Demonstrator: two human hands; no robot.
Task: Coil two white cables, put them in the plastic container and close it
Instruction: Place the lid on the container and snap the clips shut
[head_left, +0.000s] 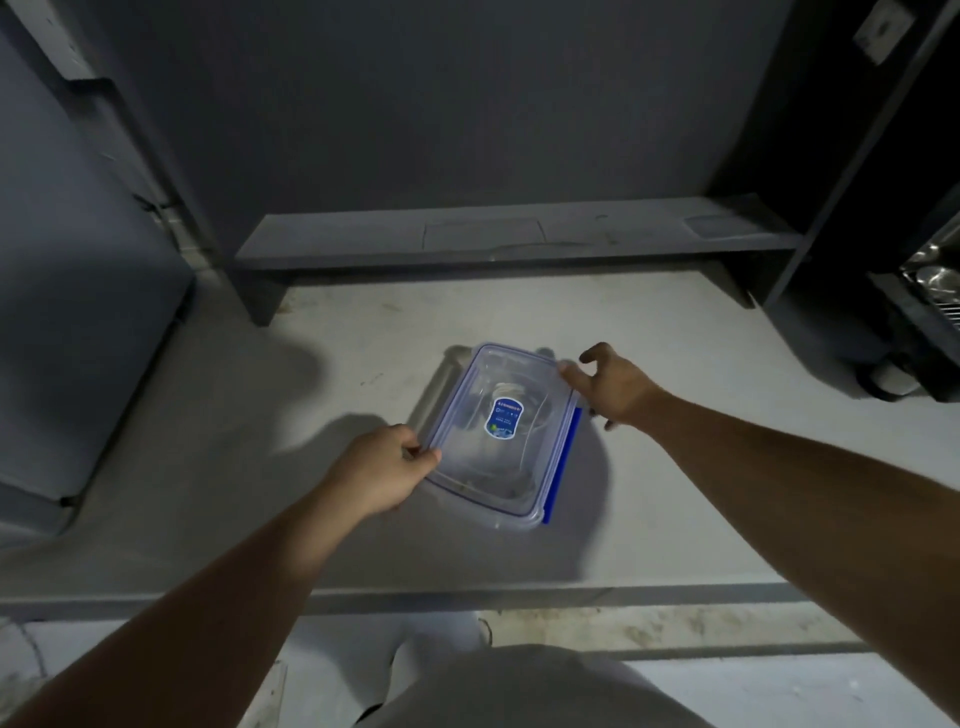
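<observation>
White cables (511, 415) blurred beneath the lidded plastic container (467, 483).

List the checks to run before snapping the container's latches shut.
1. Cables inside: ok, seen faintly through the lid.
2. Lid seated on the container: cannot tell, it looks aligned.
3. Left hand steadying the near-left edge: ok.
4. Right hand at the far-right corner: ok, fingers spread.
5. Blue latch on the right side: not ok, it looks unclipped.
6. Cable pinched under the rim: cannot tell.
</observation>
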